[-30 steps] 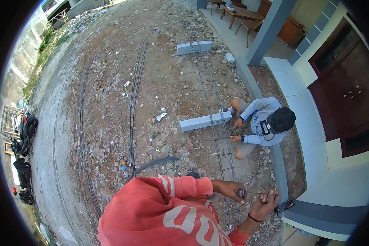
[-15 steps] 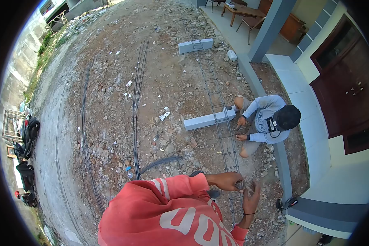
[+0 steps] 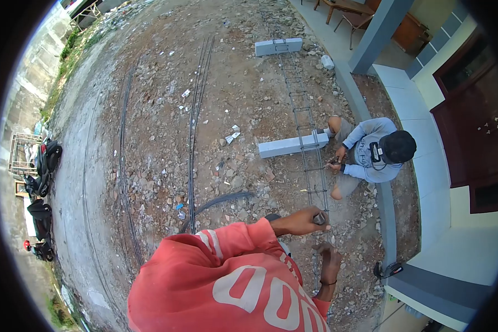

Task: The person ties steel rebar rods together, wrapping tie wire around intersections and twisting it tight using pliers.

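Note:
My left hand point(image 3: 301, 221) is closed around a short dark metal tool point(image 3: 318, 218) whose blunt, rounded end points up; most of it is hidden. Just below it, my right hand point(image 3: 329, 264) has its fingers loosely bent and apart, with nothing visible in them. Both hands hover over the near end of a long rebar cage point(image 3: 302, 126) made of thin rods and square stirrups. Part of the cage is hidden beneath my hands. Two pale blocks, a nearer one point(image 3: 285, 146) and a farther one point(image 3: 265, 48), lie crosswise under it.
A co-worker in a grey top point(image 3: 379, 146) squats right of the cage, hands near its rods. Long rod bundles point(image 3: 192, 138) and a bunch of dark wire point(image 3: 221, 199) lie left on rubble. A porch kerb point(image 3: 387, 221) and column point(image 3: 379, 39) stand right; motorbikes point(image 3: 47, 160) far left.
My left hand has risen slightly and turned, showing the tool's end. My right hand's fingers have bent from spread. The co-worker's hands have come closer together. The whole view has shifted.

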Available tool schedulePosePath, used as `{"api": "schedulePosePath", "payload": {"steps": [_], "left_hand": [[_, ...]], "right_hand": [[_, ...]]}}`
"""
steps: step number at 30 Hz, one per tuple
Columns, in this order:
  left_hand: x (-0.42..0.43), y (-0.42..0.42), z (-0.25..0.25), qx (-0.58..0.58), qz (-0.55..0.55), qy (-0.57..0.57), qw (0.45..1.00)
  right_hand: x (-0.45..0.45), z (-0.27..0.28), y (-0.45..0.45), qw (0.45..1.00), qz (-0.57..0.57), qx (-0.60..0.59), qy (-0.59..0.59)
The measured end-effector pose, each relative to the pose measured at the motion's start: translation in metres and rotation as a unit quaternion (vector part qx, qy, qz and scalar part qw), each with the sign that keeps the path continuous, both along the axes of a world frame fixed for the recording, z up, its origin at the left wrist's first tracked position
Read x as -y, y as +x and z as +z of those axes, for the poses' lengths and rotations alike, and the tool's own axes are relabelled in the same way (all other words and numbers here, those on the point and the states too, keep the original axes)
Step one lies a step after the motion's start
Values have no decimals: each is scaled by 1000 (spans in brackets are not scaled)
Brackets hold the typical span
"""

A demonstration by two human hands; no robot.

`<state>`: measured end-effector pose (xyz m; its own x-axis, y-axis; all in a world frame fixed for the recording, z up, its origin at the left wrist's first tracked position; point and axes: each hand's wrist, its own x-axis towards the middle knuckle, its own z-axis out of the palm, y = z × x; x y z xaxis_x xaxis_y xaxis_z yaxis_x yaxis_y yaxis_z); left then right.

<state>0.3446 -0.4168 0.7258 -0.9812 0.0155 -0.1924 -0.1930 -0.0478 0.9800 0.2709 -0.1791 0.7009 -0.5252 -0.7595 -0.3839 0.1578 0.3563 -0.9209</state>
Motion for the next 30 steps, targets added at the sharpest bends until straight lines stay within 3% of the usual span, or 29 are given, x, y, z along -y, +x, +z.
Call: {"api": "schedulePosePath", "payload": {"steps": [2,5,10,12,15,18,19,21,26,28,30], "left_hand": [[-3,13,5,52,173,-49,982],[-13,32,-1,26,281,-124,951],[-7,61,1,11,253,-149,956],[-1,68,-1,61,212,-145,965],[-3,74,-34,-28,327,-178,928],[20,81,-33,9,313,-178,933],[31,82,-21,10,316,-174,933],[60,84,-3,87,306,-132,939],[166,95,-33,57,408,-103,905],[224,98,-54,53,450,-97,886],[295,105,-66,35,543,-72,836]], "right_hand": [[9,-5,11,970,-88,133,-184],[20,4,13,972,-68,152,-168],[75,41,15,982,-24,129,-133],[96,48,18,977,0,133,-165],[121,45,19,972,126,37,-195],[145,11,11,966,72,56,-242],[160,13,11,967,75,56,-239],[198,20,8,968,-67,83,-225],[307,22,-31,963,-78,-22,-256],[349,16,-53,986,-18,-65,-150],[403,0,-65,986,3,-85,-141]]}}
